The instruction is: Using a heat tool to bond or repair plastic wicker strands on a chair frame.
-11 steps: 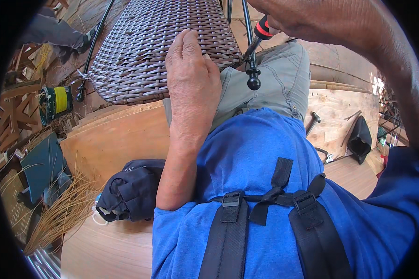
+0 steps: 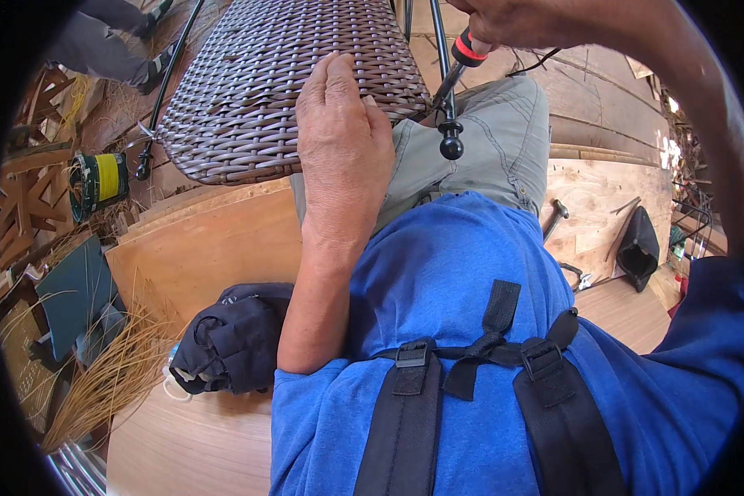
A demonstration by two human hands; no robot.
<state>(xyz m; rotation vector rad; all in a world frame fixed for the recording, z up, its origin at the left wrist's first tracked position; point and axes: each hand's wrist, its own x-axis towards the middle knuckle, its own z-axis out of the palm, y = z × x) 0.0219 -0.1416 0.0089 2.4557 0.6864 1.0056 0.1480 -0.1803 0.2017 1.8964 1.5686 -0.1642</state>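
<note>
Under the left hand (image 2: 343, 140), which is laid flat with fingers together and pinches nothing, a large brown woven panel (image 2: 273, 83) on a black metal frame (image 2: 442, 91) is pressed down over the knees. Just right of this hand, a tool with a red and black handle (image 2: 469, 51) is clasped in the right hand (image 2: 512, 18) at the panel's edge. The weave is seen closed nearly everywhere, so only edge work is judged to remain.

Light: bright daylight, soft shadows | glare: far right | edges: fisheye bend, black rim | focus: sharp
</note>
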